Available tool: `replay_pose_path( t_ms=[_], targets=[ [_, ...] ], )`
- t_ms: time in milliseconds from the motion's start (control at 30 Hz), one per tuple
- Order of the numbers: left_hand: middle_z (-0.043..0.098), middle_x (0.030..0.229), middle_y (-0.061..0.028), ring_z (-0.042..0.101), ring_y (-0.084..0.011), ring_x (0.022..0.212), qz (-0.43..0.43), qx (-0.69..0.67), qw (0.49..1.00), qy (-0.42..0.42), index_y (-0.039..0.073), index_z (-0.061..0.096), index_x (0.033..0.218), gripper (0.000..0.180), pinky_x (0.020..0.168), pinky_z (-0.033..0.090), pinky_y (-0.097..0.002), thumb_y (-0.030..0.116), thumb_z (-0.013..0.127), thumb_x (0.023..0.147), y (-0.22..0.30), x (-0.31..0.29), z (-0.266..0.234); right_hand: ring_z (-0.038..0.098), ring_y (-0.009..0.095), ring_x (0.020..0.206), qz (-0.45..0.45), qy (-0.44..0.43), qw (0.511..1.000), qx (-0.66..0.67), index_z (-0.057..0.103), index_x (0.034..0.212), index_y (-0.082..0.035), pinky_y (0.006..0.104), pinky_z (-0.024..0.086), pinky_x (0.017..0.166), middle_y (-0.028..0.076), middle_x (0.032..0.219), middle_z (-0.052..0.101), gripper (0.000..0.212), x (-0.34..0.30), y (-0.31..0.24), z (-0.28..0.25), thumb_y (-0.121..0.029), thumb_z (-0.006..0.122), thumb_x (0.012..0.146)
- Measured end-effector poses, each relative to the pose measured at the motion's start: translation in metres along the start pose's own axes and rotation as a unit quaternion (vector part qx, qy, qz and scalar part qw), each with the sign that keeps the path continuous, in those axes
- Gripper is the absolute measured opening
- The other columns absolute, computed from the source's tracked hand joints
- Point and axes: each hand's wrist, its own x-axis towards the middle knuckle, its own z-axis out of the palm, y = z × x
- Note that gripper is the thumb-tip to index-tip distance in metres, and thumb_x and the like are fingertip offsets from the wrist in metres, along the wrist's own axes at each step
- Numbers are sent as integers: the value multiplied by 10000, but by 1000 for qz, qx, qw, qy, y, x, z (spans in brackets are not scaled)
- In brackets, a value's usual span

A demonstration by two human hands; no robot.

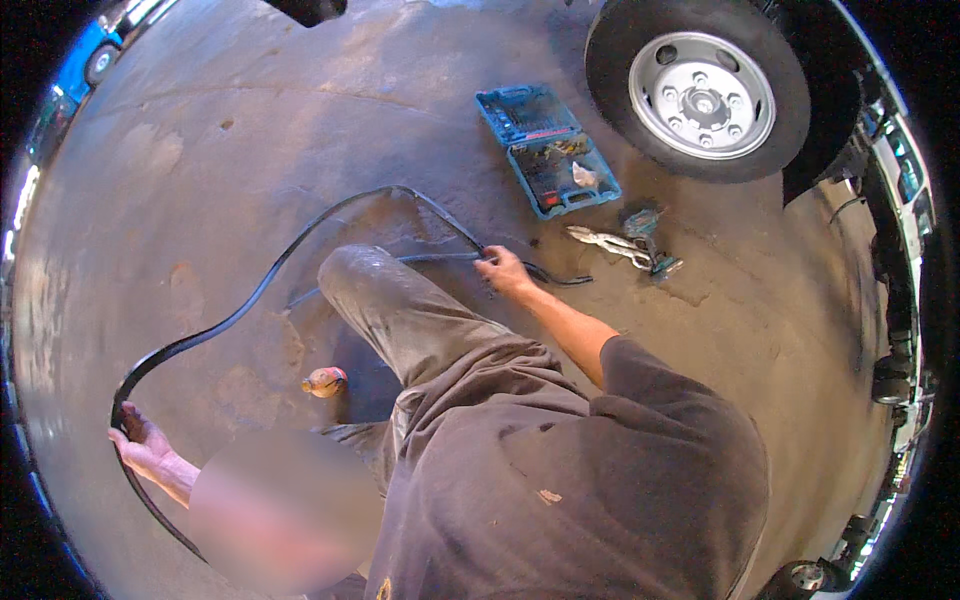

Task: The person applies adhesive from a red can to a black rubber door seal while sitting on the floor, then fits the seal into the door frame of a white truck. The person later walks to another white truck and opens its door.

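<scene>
A long black hose bows in a wide loop over the floor, in front of my bent knee. Around its left stretch my left hand is closed, low at the left. My right hand pinches the hose just beyond the knee, and a short free end sticks out to the right of the fingers. A thin bluish length of tubing runs from behind my knee to the same hand; whether it is part of the hose I cannot tell. Part of my left arm is hidden by a blurred patch.
An open blue tool case lies ahead, beside a large truck wheel. Metal pliers and a teal-and-dark tool rest right of my right hand. A small brown bottle is near my leg. A blue vehicle stands far left.
</scene>
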Motion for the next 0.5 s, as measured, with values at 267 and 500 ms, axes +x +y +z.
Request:
replay_pose_path(
  t_ms=[267, 500],
  targets=[
    [567, 1126, -262, 574, -357, 1038, 9, 88, 992, 95, -111, 501, 1153, 360, 935, 473, -439, 187, 478, 952, 54, 22, 7, 527, 388, 1119, 50, 220, 953, -201, 473, 1292, -61, 460, 439, 922, 247, 1200, 551, 543, 13, 136, -135, -308, 610, 828],
    [558, 1111, -272, 579, -362, 1016, 88, 171, 976, 100, -144, 460, 1164, 403, 930, 484, -432, 211, 443, 972, 83, -5, 65, 527, 408, 1072, 29, 377, 892, -249, 363, 1375, -93, 479, 456, 876, 212, 1220, 506, 651, 156, 95, -208, -374, 607, 842]
  ],
)
